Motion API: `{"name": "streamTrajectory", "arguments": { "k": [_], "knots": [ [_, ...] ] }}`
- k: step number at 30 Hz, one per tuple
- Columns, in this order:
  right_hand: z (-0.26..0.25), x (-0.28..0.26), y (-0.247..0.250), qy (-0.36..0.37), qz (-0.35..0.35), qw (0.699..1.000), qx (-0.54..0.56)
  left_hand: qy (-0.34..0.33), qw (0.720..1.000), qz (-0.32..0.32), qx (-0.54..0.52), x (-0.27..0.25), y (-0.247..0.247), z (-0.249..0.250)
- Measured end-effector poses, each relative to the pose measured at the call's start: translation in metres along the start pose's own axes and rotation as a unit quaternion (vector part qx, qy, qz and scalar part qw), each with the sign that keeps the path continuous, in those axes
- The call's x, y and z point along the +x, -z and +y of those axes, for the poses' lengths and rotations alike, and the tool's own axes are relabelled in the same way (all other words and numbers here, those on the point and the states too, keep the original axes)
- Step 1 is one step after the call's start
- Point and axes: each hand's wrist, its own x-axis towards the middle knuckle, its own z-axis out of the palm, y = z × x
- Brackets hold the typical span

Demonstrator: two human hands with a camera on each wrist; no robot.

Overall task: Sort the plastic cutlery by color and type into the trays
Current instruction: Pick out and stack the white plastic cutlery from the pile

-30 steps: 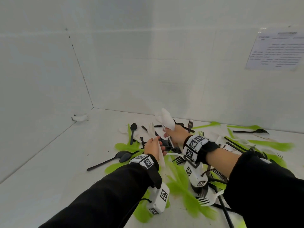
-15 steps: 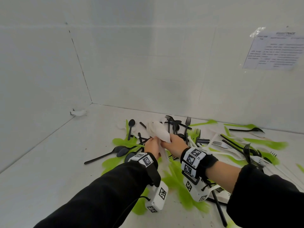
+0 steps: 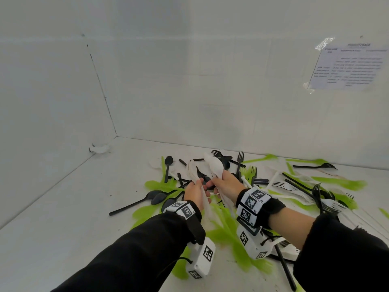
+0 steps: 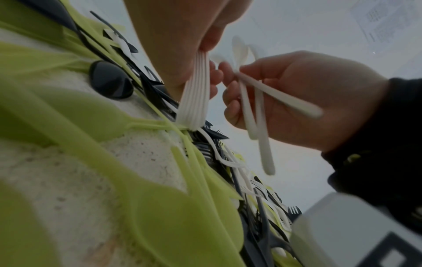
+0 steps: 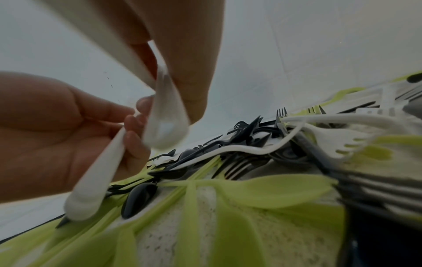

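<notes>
Spoons (image 3: 215,166) pinched in right hand (image 3: 226,184) fingers (image 4: 230,84), bowls upward.

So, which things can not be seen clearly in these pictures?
- Trays: in no view, so where sorted pieces go is unknown.
- Stack of white handles in the left hand: their heads are hidden by the fingers, so the type is unclear.
- White spoons in the right hand: motion blur in both wrist views hides the exact count.
- Taped paper sheet: text too small in the head view.
</notes>
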Motion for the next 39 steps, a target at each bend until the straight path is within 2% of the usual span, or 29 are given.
{"name": "streamTrajectory", "arguments": {
  "k": [5,10,14,18,28,34,39],
  "knots": [
    [0.001,0.002,-0.01,0.011,-0.02,1.0,0.014,0.025,0.999,-0.016,-0.016,-0.001,0.003,0.002],
    [0.004,0.001,-0.017,0.058,0.03,0.997,-0.045,0.008,1.0,-0.023,0.013,0.0,0.007,-0.001],
    [0.003,0.0,-0.02,0.046,0.023,0.997,-0.051,0.044,0.998,-0.042,-0.016,0.0,0.011,0.0],
    [0.004,0.002,-0.025,0.04,0.027,0.996,-0.079,0.038,0.998,-0.043,-0.002,0.002,0.013,0.002],
    [0.014,0.015,-0.035,0.012,0.148,0.986,-0.074,-0.029,0.997,-0.033,0.065,0.017,0.011,0.001],
    [0.009,0.015,-0.032,-0.003,0.058,0.991,-0.117,-0.036,0.993,-0.035,0.103,0.022,0.008,0.0],
    [0.006,0.014,-0.028,-0.022,0.023,0.992,-0.119,-0.037,0.992,-0.025,0.12,0.025,0.008,-0.001]
  ]
}}
